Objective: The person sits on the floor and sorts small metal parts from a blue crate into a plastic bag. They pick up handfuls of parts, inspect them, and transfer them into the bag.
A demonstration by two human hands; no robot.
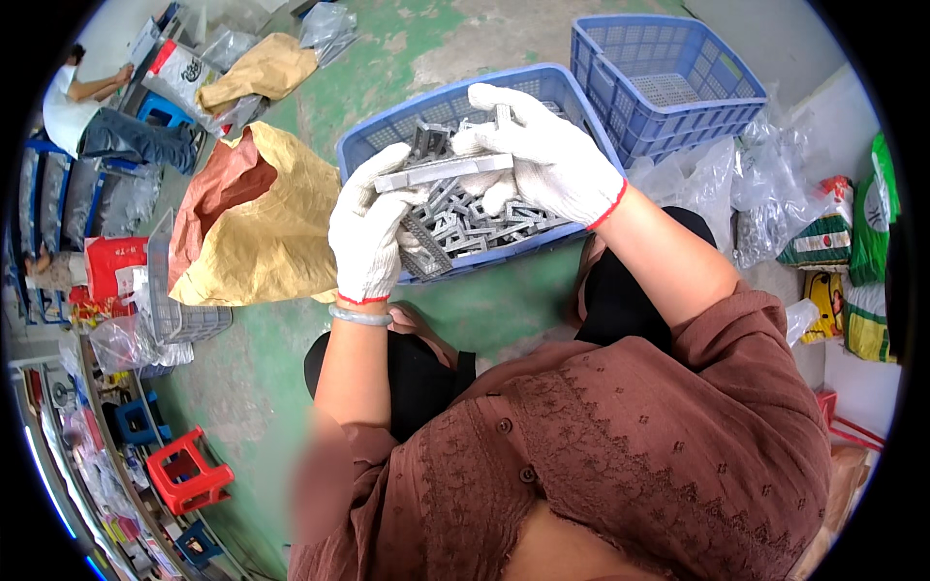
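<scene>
Both my hands wear white knitted gloves with red cuffs. Between them, over a blue plastic crate (363, 145), is a long grey metal bar-shaped part (446, 171). My left hand (368, 232) grips its left end, with thumb and fingers closed round it. My right hand (547, 155) has its fingers bent round the right end, and the fingertips show below the bar. Another small grey piece pokes up by the right hand's fingers; I cannot tell whether it is held. Many loose grey metal parts (475, 218), rectangular and frame-like, fill the crate beneath.
A yellow woven sack (266, 237) stands open left of the crate. Behind, to the right, is another blue crate (668, 87). Clear plastic bags (693, 184) lie at right. A red stool (189, 472) stands lower left. Another person (107, 111) sits at the far left.
</scene>
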